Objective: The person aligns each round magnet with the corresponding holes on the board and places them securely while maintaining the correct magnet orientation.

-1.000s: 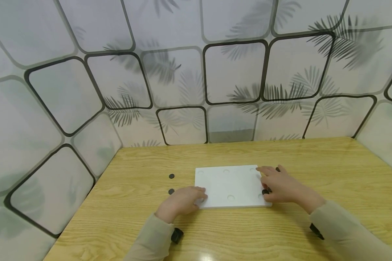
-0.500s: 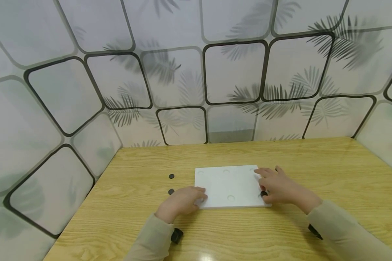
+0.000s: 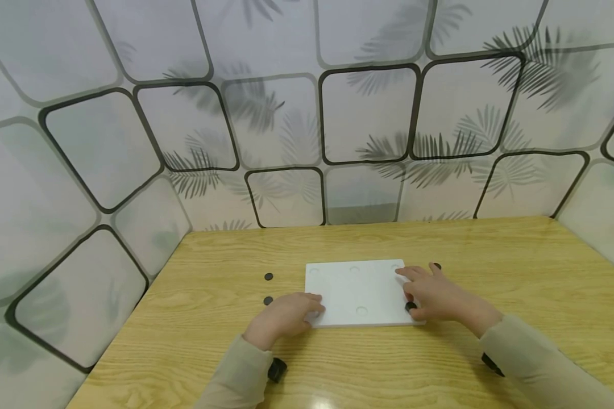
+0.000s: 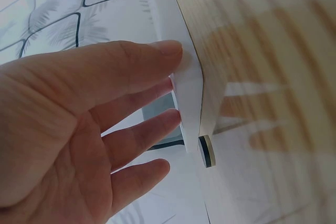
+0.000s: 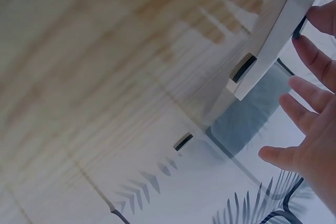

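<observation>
A white board (image 3: pixel 363 289) with shallow round recesses lies flat on the wooden table. My left hand (image 3: pixel 290 317) rests at its near left corner, thumb (image 4: pixel 165 51) and fingertips touching it, the fingers loosely extended. At the near right corner my right hand (image 3: pixel 442 295) pinches a small black disc (image 3: pixel 411 306) between thumb and index finger. That disc (image 5: pixel 300 27) is tilted against the board's face in the right wrist view. The hand's other fingers are spread out. The near right recess is covered by the disc and fingers.
Two black discs, a far one (image 3: pixel 268 276) and a nearer one (image 3: pixel 268 300), lie left of the board. Another disc (image 3: pixel 437 266) lies behind my right hand. Beside the board's right edge is one more disc (image 5: pixel 243 67). A patterned wall (image 3: pixel 286 130) stands behind the table.
My right hand has shifted slightly left, bringing the pinched disc from the board's right edge over its near right corner. The left hand and board have stayed put.
</observation>
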Available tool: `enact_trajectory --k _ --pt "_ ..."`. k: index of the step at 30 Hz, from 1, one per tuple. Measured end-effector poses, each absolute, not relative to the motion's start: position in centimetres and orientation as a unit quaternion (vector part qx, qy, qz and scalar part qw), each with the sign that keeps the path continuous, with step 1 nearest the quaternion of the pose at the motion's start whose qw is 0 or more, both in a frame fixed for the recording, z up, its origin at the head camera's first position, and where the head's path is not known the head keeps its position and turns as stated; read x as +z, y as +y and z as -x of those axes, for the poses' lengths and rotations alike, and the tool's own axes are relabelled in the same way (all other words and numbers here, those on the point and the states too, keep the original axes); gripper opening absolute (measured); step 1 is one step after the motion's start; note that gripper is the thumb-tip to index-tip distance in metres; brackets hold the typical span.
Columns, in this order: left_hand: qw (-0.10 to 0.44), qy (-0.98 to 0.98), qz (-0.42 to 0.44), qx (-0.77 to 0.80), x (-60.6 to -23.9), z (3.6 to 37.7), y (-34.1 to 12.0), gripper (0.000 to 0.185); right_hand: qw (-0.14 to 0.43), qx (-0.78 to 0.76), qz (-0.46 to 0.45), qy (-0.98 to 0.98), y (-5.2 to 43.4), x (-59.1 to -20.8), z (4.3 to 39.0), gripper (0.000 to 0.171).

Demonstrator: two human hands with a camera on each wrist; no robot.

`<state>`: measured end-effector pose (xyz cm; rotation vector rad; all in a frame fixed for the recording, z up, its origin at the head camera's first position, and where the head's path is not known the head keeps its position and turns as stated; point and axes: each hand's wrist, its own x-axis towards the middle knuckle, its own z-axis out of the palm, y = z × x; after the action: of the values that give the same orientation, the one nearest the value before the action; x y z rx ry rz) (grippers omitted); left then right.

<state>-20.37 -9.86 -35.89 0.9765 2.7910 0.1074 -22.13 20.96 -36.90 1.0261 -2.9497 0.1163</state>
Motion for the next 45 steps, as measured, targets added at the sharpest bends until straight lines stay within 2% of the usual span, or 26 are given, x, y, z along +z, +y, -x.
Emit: enact_trajectory --k 11,28,45 --pt "0.086 0.938 -0.334 0.035 -36.0 20.5 -9.9 0.037 0.004 0.046 -0.324 -0.945 21.0 -36.9 21.9 0.023" --pt "0.089 0.937 -0.336 0.031 -35.9 20.5 -9.9 0.037 0.034 0.015 -0.356 -0.934 20.8 -36.5 21.3 0.020" --pt "0.086 0.935 -0.344 0.031 -35.8 20.4 -10.0 0.037 0.029 0.022 -0.356 -0.934 20.8 -36.2 20.9 0.014"
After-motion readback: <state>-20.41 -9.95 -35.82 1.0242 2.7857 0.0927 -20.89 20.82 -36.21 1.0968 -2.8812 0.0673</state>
